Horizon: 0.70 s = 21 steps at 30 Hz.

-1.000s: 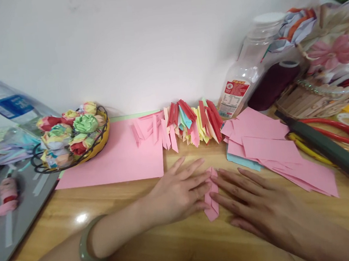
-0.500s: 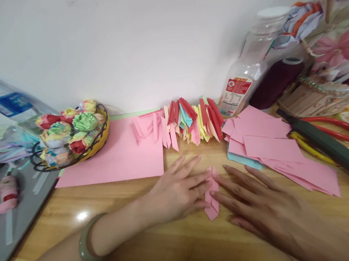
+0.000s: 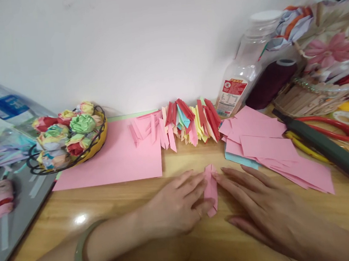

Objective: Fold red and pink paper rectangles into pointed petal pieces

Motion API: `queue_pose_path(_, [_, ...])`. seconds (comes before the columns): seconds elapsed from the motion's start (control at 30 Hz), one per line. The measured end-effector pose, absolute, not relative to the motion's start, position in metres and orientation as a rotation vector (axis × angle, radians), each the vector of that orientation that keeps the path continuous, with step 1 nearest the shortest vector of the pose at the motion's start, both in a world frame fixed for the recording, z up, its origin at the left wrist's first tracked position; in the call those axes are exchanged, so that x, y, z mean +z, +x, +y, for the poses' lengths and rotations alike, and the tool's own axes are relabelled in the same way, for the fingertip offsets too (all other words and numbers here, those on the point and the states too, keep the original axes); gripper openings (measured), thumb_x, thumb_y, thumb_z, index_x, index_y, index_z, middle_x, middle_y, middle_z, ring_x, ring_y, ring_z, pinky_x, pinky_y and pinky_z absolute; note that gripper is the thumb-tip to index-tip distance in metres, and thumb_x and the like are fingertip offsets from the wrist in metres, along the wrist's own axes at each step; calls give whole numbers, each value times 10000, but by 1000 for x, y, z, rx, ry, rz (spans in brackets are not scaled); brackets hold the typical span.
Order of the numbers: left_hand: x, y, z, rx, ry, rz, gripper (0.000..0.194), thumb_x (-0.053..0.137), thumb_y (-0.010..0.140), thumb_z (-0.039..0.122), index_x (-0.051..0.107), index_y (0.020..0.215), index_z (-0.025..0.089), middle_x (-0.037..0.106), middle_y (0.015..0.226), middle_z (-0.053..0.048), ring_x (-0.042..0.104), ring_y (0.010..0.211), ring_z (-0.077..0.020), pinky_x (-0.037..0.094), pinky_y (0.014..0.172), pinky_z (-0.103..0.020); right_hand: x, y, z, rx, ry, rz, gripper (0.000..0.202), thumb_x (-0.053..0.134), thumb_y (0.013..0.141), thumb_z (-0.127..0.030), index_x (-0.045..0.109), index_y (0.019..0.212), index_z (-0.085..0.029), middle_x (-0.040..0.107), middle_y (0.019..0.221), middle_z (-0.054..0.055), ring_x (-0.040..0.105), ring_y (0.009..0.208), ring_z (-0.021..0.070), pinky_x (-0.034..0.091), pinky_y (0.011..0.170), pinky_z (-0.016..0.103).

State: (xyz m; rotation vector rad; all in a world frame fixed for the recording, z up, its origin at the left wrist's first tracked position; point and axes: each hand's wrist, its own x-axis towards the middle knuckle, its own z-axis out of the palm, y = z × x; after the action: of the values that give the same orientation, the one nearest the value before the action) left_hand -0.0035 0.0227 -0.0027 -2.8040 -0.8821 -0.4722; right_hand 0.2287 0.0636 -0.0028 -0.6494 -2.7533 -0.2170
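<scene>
A narrow folded strip of pink paper [image 3: 211,189] lies on the wooden table, creased and with pointed ends. My left hand [image 3: 177,203] reaches in from the left, fingers stretched out, its fingertips and thumb resting on the strip's left side and lower part. From the right comes my right hand [image 3: 263,204], spread flat, with its index fingertip touching the strip's upper right edge and its thumb apart from it. Part of the strip is covered by my left fingers. Beyond the hands stands a row of folded paper pieces [image 3: 186,121] in red, yellow, blue and pink.
Pink paper rectangles [image 3: 270,147] lie fanned at right, beside pliers with a dark handle [image 3: 329,147] and red-handled scissors [image 3: 342,125]. A plastic bottle [image 3: 237,74] and thread spool [image 3: 271,83] stand behind. At left are a pink sheet [image 3: 128,164], a basket of paper flowers [image 3: 96,143] and a glue gun [image 3: 3,194].
My left hand has shifted slightly down, and its thumb now lies across the strip's lower part. My right index finger has moved up to the strip's upper edge. The view has shifted slightly.
</scene>
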Motion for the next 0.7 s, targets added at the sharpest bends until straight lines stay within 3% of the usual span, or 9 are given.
queue_pose_path(0.17, [0, -1, 20, -393, -2814, -871, 242, 397, 906, 148, 572, 1057, 79, 629, 1091, -194, 551, 1105, -251, 396, 992, -423, 2, 229, 64, -150, -684, -2794, 588, 487, 840, -438, 449, 1290, -61, 591, 1174, 170, 498, 1118, 290, 419, 893, 436])
queue_pose_path(0.4, [1, 0, 23, -513, -2755, -854, 270, 363, 913, 118, 623, 979, 90, 662, 1042, -159, 592, 1050, -231, 445, 952, -379, -2, 231, 65, -112, -704, -2812, 676, 497, 832, -431, 334, 1368, -54, 526, 1264, 182, 445, 1183, 290, 412, 917, 435])
queue_pose_path(0.53, [2, -6, 28, -577, -2850, -865, 278, 381, 915, 149, 659, 920, 132, 645, 1100, -133, 541, 1128, -232, 427, 971, -381, -3, 233, 69, -145, -721, -2815, 750, 510, 811, -494, 327, 1365, -25, 499, 1292, 199, 449, 1181, 300, 420, 909, 446])
queue_pose_path(0.6, [2, -11, 33, -585, -2958, -865, 263, 404, 903, 162, 666, 918, 166, 624, 1150, -103, 472, 1204, -232, 404, 991, -386, -1, 233, 71, -171, -660, -2831, 719, 508, 816, -504, 361, 1354, -49, 491, 1309, 182, 439, 1195, 303, 420, 911, 453])
queue_pose_path(0.7, [0, -17, 38, -575, -3075, -855, 258, 430, 862, 129, 659, 957, 199, 597, 1202, -54, 380, 1275, -226, 359, 1024, -404, 2, 232, 73, -165, -475, -2849, 515, 465, 880, -426, 454, 1305, -135, 524, 1299, 96, 447, 1201, 248, 408, 941, 412])
